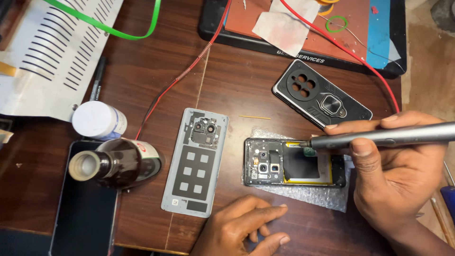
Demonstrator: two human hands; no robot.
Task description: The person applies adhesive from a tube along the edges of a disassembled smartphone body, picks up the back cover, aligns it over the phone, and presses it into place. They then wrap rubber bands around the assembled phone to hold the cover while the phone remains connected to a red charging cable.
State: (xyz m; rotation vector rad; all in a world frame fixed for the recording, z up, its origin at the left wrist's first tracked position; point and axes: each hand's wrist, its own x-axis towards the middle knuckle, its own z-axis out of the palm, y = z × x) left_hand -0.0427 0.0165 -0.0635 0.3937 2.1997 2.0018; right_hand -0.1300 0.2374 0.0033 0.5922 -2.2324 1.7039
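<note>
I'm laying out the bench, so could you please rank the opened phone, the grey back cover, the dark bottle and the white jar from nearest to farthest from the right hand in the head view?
From the right hand:
1. Opened phone, directly beside it, under the tool tip.
2. Grey back cover, centre of the table.
3. Dark bottle, further left, lying on its side.
4. White jar, farthest, upper left.

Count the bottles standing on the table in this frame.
2: a dark brown glass bottle, uncapped, at left beside the grey back cover, and a small white-capped bottle just behind it. More may lie outside the frame.
</note>
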